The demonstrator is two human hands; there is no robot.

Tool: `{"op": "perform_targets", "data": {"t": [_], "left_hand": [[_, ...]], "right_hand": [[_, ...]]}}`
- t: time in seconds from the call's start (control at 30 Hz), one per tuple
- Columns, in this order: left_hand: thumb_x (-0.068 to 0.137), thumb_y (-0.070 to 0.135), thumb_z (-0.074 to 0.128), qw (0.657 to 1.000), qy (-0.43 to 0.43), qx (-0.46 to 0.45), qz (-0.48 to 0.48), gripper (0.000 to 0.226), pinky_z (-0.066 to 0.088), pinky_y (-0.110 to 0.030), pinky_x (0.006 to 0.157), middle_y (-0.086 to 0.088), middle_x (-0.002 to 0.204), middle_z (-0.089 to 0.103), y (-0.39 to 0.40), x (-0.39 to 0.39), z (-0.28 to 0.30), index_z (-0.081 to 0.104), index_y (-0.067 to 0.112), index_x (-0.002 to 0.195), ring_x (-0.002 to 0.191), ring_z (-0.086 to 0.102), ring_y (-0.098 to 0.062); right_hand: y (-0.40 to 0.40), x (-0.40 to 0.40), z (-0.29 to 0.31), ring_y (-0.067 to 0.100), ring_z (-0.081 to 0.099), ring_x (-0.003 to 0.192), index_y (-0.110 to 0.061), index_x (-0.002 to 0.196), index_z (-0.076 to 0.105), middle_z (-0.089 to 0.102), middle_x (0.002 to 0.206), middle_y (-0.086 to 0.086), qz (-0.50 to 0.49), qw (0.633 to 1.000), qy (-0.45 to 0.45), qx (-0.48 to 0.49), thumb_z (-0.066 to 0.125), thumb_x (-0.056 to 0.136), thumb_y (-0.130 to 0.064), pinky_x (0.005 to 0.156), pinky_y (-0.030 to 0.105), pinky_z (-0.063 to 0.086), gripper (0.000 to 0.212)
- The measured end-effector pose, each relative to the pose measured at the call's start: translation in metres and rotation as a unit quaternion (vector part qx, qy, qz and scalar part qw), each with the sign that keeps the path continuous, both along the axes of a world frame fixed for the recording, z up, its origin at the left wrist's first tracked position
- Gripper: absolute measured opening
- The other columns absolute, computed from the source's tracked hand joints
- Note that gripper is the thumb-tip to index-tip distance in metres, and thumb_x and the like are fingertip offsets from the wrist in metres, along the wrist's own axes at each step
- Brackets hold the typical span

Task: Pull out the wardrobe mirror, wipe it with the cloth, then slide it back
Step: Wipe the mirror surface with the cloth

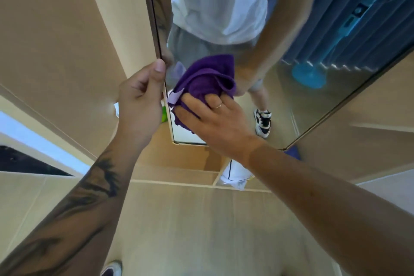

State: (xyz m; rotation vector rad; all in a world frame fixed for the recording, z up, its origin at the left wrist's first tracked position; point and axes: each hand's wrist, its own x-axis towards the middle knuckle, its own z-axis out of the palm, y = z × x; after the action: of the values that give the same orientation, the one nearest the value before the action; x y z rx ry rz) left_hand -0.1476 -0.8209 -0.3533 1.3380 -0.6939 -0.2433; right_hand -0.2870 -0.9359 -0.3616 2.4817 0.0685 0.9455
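Observation:
The tall wardrobe mirror [298, 87] stands pulled out in front of me, framed in thin metal. My left hand [140, 96] grips its left edge, thumb on the front of the frame. My right hand [210, 119] holds a bunched purple cloth [206, 76] and presses it flat against the lower glass. The fingers curl into the folds of the cloth. The mirror reflects a person in a white shirt and grey shorts.
Beige wardrobe panels [67, 40] flank the mirror on both sides. A low wooden compartment [179, 163] below the mirror holds a white bag [235, 175]. A pale wood floor [201, 231] lies under me, with my shoe [112, 268] at the bottom edge.

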Motion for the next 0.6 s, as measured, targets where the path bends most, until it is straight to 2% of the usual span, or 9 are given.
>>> {"op": "perform_targets", "data": {"t": [0.07, 0.13, 0.23, 0.3, 0.37, 0.43, 0.5, 0.57, 0.6], "left_hand": [[0.108, 0.045, 0.054, 1.0, -0.006, 0.002, -0.009, 0.039, 0.047, -0.044, 0.087, -0.009, 0.099, 0.06, 0.0, 0.001, -0.001, 0.074, 0.013, 0.098, 0.096, 0.054, -0.023], [0.11, 0.042, 0.052, 1.0, -0.01, 0.004, -0.018, 0.036, 0.048, -0.042, 0.08, -0.009, 0.088, 0.058, 0.0, 0.002, -0.002, 0.074, 0.02, 0.092, 0.088, 0.053, -0.022], [0.109, 0.046, 0.053, 1.0, -0.018, 0.0, -0.023, 0.046, 0.045, -0.043, 0.077, -0.014, 0.083, 0.049, 0.002, 0.005, -0.005, 0.072, 0.009, 0.091, 0.083, 0.048, -0.022], [0.109, 0.046, 0.053, 1.0, -0.016, 0.001, -0.021, 0.043, 0.045, -0.042, 0.076, -0.009, 0.084, 0.056, 0.001, 0.005, -0.003, 0.075, 0.014, 0.092, 0.082, 0.051, -0.02], [0.108, 0.046, 0.053, 1.0, -0.003, 0.01, -0.005, 0.039, 0.045, -0.035, 0.076, 0.014, 0.082, 0.065, 0.0, 0.002, -0.002, 0.078, 0.024, 0.087, 0.079, 0.056, -0.01], [0.107, 0.046, 0.054, 1.0, 0.002, 0.0, 0.019, 0.038, 0.047, -0.034, 0.084, 0.027, 0.086, 0.069, -0.001, -0.001, -0.004, 0.077, 0.022, 0.088, 0.087, 0.059, 0.0], [0.11, 0.042, 0.052, 0.998, -0.041, 0.004, 0.056, 0.042, 0.049, -0.024, 0.083, 0.029, 0.088, 0.07, -0.004, -0.006, -0.01, 0.075, 0.008, 0.102, 0.088, 0.061, 0.007], [0.113, 0.031, 0.05, 0.997, -0.04, 0.036, 0.058, 0.032, 0.048, -0.011, 0.075, 0.026, 0.085, 0.069, -0.006, -0.011, -0.022, 0.072, 0.008, 0.108, 0.079, 0.059, 0.01], [0.113, 0.028, 0.049, 0.997, -0.028, 0.053, 0.058, 0.028, 0.048, -0.01, 0.075, 0.021, 0.085, 0.068, -0.006, -0.016, -0.029, 0.071, 0.01, 0.109, 0.077, 0.059, 0.008]], "right_hand": [[-0.011, -0.009, 0.003, 0.02, 0.068, 0.079, -0.029, 0.109, 0.08, 0.076, 0.117, -0.008, 0.016, 1.0, 0.003, -0.019, 0.045, 0.107, -0.017, 0.069, 0.032, 0.054, 0.038], [-0.026, -0.024, 0.004, 0.02, 0.067, 0.079, -0.029, 0.105, 0.081, 0.077, 0.113, -0.008, 0.022, 1.0, 0.005, -0.018, 0.034, 0.112, -0.019, 0.066, 0.031, 0.055, 0.049], [-0.051, -0.059, -0.011, 0.021, 0.056, 0.082, -0.028, 0.107, 0.081, 0.077, 0.112, -0.006, 0.004, 1.0, 0.009, -0.02, 0.051, 0.11, -0.026, 0.065, 0.032, 0.054, 0.031], [-0.07, -0.087, -0.019, 0.023, 0.051, 0.083, -0.028, 0.115, 0.079, 0.076, 0.114, -0.004, -0.026, 0.999, 0.015, -0.035, 0.054, 0.107, -0.023, 0.068, 0.035, 0.054, 0.027], [-0.085, -0.115, -0.022, 0.027, 0.047, 0.09, -0.029, 0.124, 0.074, 0.07, 0.122, -0.001, -0.074, 0.996, 0.024, -0.049, 0.056, 0.103, -0.019, 0.077, 0.041, 0.055, 0.029], [-0.099, -0.142, -0.022, 0.031, 0.046, 0.092, -0.028, 0.13, 0.067, 0.058, 0.128, 0.003, -0.098, 0.993, 0.033, -0.057, 0.061, 0.098, -0.017, 0.083, 0.046, 0.054, 0.034], [-0.109, -0.155, -0.021, 0.032, 0.045, 0.091, -0.027, 0.132, 0.062, 0.051, 0.13, 0.005, -0.107, 0.992, 0.025, -0.068, 0.056, 0.098, -0.015, 0.083, 0.046, 0.052, 0.036], [-0.11, -0.155, -0.024, 0.034, 0.045, 0.093, -0.026, 0.132, 0.062, 0.049, 0.132, 0.005, -0.115, 0.993, 0.014, -0.038, 0.05, 0.1, -0.014, 0.084, 0.046, 0.048, 0.036], [-0.105, -0.154, -0.027, 0.035, 0.044, 0.096, -0.026, 0.13, 0.062, 0.048, 0.132, 0.006, -0.125, 0.992, 0.01, -0.009, 0.051, 0.098, -0.014, 0.085, 0.047, 0.048, 0.037]]}}
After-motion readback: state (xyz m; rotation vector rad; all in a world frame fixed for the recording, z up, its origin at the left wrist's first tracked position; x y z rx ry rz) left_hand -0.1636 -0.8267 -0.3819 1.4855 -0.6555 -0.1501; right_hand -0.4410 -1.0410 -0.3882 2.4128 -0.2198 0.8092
